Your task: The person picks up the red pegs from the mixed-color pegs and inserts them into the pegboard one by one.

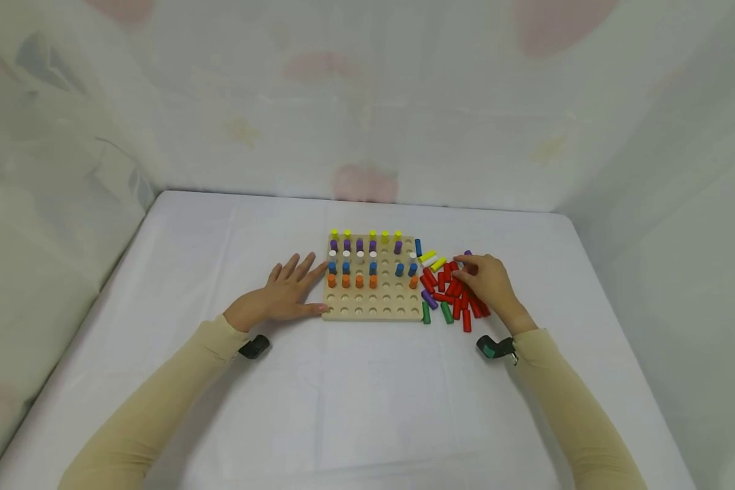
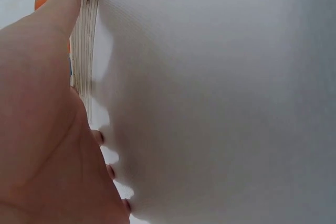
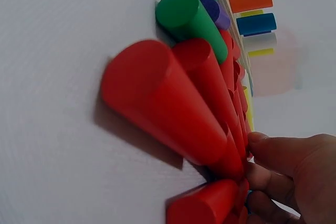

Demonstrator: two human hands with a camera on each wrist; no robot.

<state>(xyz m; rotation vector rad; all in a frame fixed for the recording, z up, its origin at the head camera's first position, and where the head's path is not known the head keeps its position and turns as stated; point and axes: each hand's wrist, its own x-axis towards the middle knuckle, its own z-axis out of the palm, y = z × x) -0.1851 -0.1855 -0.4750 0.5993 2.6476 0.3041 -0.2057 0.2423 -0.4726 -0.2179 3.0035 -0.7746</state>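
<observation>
My left hand (image 1: 286, 294) lies spread out wide at the left side of the wooden board (image 1: 373, 304). It has hold of nothing; my thumb and pointing finger just touch the board's edge. I think that is to stop it sliding.

The board sits in the middle of the white table (image 1: 355, 395), well apart from the left and right edges and not right up to the far edge. Its pegs stand up in rows, one color to a row, maybe so they are easy to tell apart. From the far side they go yellow (image 1: 372, 235), purple (image 1: 359, 244), white (image 1: 346, 254), blue (image 1: 346, 267) and orange (image 1: 359, 280). The two rows nearest me are bare holes.

My right hand (image 1: 488, 278) is over the loose pegs, with thumb and fingers bent and a little apart. I cannot tell if it has hold of one (the fingertips are partly hidden). The heap lies just beside the board, toward the table's right edge, probably to be easy to reach. Most are red pegs (image 1: 467, 321), with two green pegs (image 1: 446, 313) on the near side.
</observation>
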